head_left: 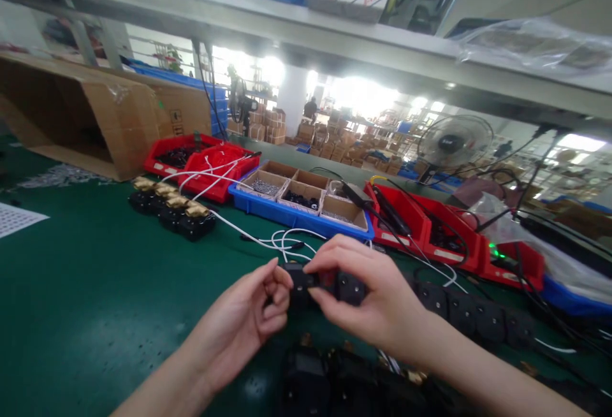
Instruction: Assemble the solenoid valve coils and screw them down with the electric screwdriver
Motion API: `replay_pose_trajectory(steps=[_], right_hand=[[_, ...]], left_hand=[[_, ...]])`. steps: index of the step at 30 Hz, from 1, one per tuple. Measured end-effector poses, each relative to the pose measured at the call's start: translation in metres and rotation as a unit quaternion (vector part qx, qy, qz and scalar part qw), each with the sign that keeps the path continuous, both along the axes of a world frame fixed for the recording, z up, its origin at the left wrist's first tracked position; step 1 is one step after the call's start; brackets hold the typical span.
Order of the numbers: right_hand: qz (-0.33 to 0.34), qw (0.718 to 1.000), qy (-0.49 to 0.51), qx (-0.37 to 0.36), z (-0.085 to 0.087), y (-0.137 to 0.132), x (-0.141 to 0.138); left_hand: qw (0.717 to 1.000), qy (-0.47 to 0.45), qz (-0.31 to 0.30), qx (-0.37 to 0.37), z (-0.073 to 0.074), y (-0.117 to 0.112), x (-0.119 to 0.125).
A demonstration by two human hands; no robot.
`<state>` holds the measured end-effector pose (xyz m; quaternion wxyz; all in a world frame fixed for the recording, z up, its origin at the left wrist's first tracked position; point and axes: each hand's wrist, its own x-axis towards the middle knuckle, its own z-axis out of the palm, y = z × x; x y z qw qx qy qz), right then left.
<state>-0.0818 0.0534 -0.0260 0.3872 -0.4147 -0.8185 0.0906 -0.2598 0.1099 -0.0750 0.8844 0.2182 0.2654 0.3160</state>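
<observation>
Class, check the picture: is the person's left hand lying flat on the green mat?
No, the left hand pinches a small black part together with the right hand.

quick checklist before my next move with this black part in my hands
1. Small black plastic part gripped by both left hand and right hand: ok.
2. Part's face open to view: not ok, fingers cover most of it.
3. Thin white wires apart from the hands: cannot tell, they lie just behind.
4. Row of brass-topped black parts well off to the left: ok.
5. Part lifted off the dark green mat: cannot tell.
</observation>
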Motion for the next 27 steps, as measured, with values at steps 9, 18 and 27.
replay_pose_trajectory(steps=[9, 18, 27], right_hand=[[0.023, 0.998, -0.049, -0.042, -0.033, 0.029, 0.003], [0.114, 0.986, -0.111, 0.053, -0.055, 0.053, 0.004], [0.141, 0.983, -0.094, 0.073, -0.057, 0.053, 0.014]], left_hand=[[0.902, 0.325, 0.085, 0.272, -0.011, 0.035, -0.01], [0.809, 0.397, -0.103, 0.421, -0.013, 0.041, -0.017], [0.835, 0.377, -0.05, 0.398, -0.015, 0.037, -0.017]])
